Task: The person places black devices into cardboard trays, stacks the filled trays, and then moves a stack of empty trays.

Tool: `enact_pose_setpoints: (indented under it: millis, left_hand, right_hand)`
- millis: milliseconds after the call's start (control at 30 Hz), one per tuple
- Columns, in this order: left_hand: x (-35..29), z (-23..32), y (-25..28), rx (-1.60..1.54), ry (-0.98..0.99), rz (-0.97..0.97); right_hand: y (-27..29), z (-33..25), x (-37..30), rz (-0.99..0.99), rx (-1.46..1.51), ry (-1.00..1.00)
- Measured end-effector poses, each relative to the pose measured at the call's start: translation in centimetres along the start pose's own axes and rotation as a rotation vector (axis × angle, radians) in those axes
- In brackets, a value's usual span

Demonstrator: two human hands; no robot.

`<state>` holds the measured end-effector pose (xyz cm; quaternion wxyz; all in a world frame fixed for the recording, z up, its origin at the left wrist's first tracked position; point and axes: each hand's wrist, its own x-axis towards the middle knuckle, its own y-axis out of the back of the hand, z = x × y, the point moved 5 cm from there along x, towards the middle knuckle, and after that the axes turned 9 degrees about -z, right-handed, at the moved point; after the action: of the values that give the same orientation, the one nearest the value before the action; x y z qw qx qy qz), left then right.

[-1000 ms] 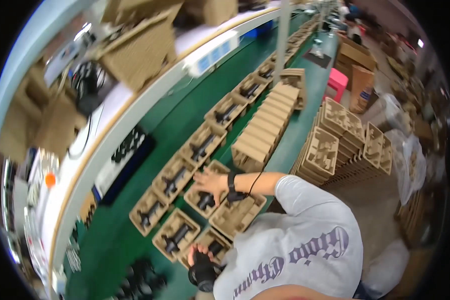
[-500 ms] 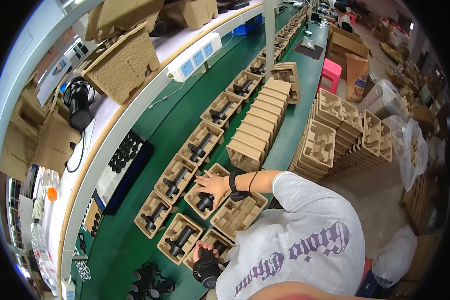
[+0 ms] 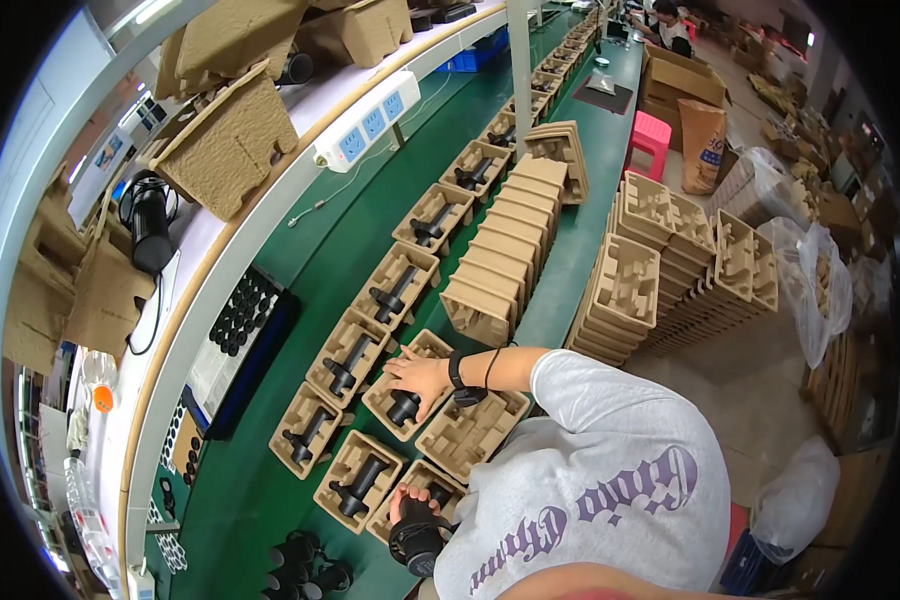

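Note:
My right hand (image 3: 421, 377), wearing a black watch, reaches palm down over a moulded brown pulp tray (image 3: 380, 393). Its fingers are spread on the tray's far side, with the thumb beside a black cylindrical part (image 3: 404, 407) lying inside. Close to my body, my left hand (image 3: 410, 500) has its fingers curled round a black cylindrical piece with a wide round end (image 3: 420, 545). Beneath it sits another pulp tray (image 3: 379, 525), partly hidden, with something black in it. One more tray (image 3: 324, 484) beside it holds a black part with a side stub (image 3: 361, 484).
A row of pulp trays with black parts (image 3: 393, 293) runs along the green bench (image 3: 225, 500). An unfilled tray (image 3: 463, 447) lies by my right forearm. Nested trays (image 3: 505, 245) stand behind it, taller stacks (image 3: 625, 285) to the right. Loose black parts (image 3: 305, 570) lie at the near edge.
The view has shifted slightly. My right hand stays over the same tray with its fingers a little closer together; my left hand keeps its hold on the black piece.

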<state>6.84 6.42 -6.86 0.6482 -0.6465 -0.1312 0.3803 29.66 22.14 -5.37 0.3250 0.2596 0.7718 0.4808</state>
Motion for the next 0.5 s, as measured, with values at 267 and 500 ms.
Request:
enact_pose_setpoints:
  millis: [267, 500]
  left_hand:
    - [-0.6, -0.4, -1.3, 0.158, -0.032, 0.172]
    - [-0.4, -0.2, -0.7, 0.055, -0.014, 0.007]
  right_hand:
    - [0.9, 2.2, 0.7, 0.334, 0.293, 0.058]
    - [0.6, 2.9, 1.2, 0.556, 0.434, -0.105]
